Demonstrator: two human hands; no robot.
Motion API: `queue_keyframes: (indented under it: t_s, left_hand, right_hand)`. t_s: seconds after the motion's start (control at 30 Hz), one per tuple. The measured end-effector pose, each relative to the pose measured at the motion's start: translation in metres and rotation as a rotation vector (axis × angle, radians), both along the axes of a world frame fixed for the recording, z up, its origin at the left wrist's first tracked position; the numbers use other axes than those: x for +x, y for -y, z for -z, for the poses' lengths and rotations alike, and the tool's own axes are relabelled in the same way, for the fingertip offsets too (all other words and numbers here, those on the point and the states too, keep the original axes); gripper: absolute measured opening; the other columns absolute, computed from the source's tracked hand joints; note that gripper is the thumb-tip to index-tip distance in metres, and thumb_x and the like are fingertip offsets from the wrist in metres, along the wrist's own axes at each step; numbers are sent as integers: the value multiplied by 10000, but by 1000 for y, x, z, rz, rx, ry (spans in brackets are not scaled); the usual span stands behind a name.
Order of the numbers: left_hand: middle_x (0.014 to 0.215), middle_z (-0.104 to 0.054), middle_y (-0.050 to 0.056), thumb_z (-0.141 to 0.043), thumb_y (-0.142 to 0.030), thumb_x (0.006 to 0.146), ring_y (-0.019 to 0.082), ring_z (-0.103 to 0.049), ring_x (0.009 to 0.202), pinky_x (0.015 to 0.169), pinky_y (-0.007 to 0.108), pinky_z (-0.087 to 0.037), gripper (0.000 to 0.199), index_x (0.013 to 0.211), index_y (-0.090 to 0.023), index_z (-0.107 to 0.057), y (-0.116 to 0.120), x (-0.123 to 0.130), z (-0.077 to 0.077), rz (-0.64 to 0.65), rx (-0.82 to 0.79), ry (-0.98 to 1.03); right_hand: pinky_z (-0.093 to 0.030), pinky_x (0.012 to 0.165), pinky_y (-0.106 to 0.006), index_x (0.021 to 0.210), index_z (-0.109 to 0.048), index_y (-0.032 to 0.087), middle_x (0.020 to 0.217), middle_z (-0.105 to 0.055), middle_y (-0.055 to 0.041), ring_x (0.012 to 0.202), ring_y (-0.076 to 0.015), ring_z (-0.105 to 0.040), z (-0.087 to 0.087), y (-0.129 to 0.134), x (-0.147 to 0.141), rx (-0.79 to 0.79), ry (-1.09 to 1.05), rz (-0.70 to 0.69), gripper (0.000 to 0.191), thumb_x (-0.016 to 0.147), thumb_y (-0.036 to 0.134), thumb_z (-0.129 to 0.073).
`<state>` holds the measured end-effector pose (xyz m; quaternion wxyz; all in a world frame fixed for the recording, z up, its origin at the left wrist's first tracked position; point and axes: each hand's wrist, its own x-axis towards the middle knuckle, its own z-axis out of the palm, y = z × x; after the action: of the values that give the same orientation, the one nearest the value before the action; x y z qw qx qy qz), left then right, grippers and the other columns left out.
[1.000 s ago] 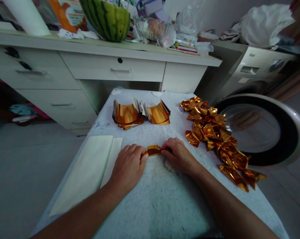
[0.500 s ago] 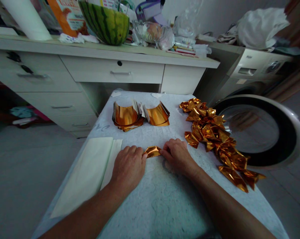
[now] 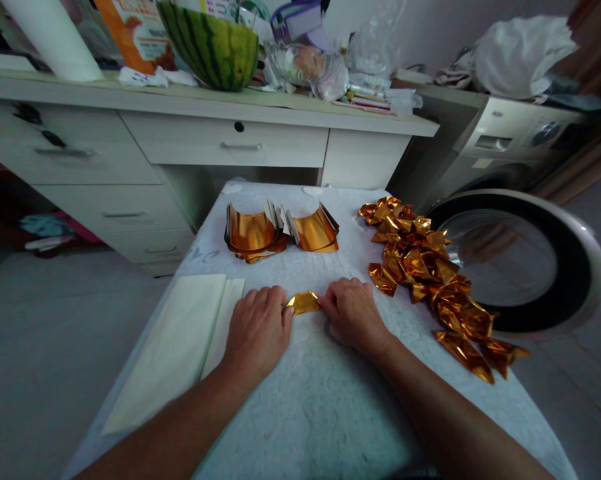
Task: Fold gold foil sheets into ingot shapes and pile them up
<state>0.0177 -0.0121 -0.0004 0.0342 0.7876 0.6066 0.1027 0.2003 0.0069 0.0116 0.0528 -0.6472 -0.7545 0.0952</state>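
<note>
A small folded gold foil piece (image 3: 304,303) lies near the middle of the cloth-covered table (image 3: 300,413). Its left end is pinched in my left hand (image 3: 260,327), its right end in my right hand (image 3: 354,312). Behind it stand two curved stacks of gold foil sheets (image 3: 253,232) (image 3: 315,232), side by side. To the right spreads a long heap of folded gold foil pieces (image 3: 420,260). Folded pale paper sheets (image 3: 175,340) lie flat to the left, partly behind my left forearm.
The white counter (image 3: 290,113) behind the table bears a watermelon half (image 3: 215,50), a paper roll (image 3: 53,40) and plastic bags. At the right, the round door (image 3: 510,260) of a washing machine (image 3: 505,133) hangs open beside the table.
The foil piece between my fingers catches the light more brightly and looks yellower. My left hand has shifted very slightly; both hands keep their hold.
</note>
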Motion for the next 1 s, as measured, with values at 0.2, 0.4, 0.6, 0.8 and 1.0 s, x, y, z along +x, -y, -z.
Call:
queue_keyframes:
  t_s: [0.2, 0.4, 0.6, 0.8, 1.0]
  left_hand:
    - [926, -585, 65, -517, -273, 913, 274, -508, 911, 779, 397, -377, 95, 882, -203, -574, 1, 0, 2, -22, 15, 43]
    - [946, -591, 61, -510, -229, 907, 272, -509, 923, 784, 401, -379, 71, 877, -205, -570, 1, -1, 4, -14, -16, 140]
    - [861, -597, 38, -470, -183, 904, 235, -537, 852, 769, 377, -405, 104, 810, -213, -500, 0, -2, 3, 30, -45, 341]
    - [848, -631, 19, -454, -257, 916, 206, -603, 853, 780, 352, -460, 121, 996, -214, -535, 1, -2, -1, 17, -136, 680]
    - [901, -669, 35, -433, -271, 915, 206, -616, 882, 803, 355, -464, 181, 881, -213, -602, 1, -3, -4, 52, -201, 660]
  right_hand:
    - [-278, 751, -340, 839, -623, 188, 878, -645, -51, 859, -218, -520, 5, 3, 0, 52, -88, 27, 172, 910, 344, -606]
    - [-285, 785, -350, 928, -652, 203, 974, -609, -60, 941, -231, -472, 11, 2, 2, 78, -238, -46, 69, 891, 223, -599]
    - [-314, 850, -351, 884, -651, 203, 971, -598, -45, 960, -209, -469, 8, 1, 9, 61, -415, -124, 87, 887, 172, -569]
    - [-374, 734, -281, 846, -574, 192, 785, -590, -1, 786, -156, -519, 1, 3, 14, 12, -597, -173, 122, 929, 173, -487]
    - [-385, 667, -257, 914, -557, 207, 736, -607, 24, 709, -144, -552, 4, 4, 13, -49, -697, -97, 38, 911, 217, -521]
